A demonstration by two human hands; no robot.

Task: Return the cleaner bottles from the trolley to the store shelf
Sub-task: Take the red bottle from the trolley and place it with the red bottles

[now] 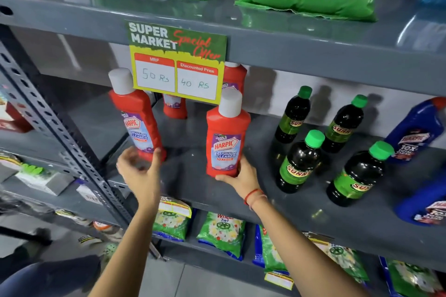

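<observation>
Bottles of red bathroom cleaner are going onto the grey middle shelf (217,190), and two of them are in hand at its front. The right-hand bottle (228,138) stands upright near the shelf's front edge, and the right hand (241,177) wraps its base from below and behind, fingers closed on it. The left-hand bottle (137,116) leans a little to the left, its base on or just above the shelf; the left hand (138,166) is spread wide with its fingertips at the base, more steadying than gripping, and the motion blur hides whether it truly touches.

Two more red bottles (175,106) stand farther back, partly hidden by the hanging price card (176,62), so the row looks to be filling from the back forward. To finish well, I would set the leaning bottle square on its base before letting go, then slide both straight back, labels facing out, into line with the rear pair. Keeping the white caps low matters, since the card hangs just above them. The green-capped dark bottles (299,161) stand well apart to the right, so there is room; the trolley is out of view.
</observation>
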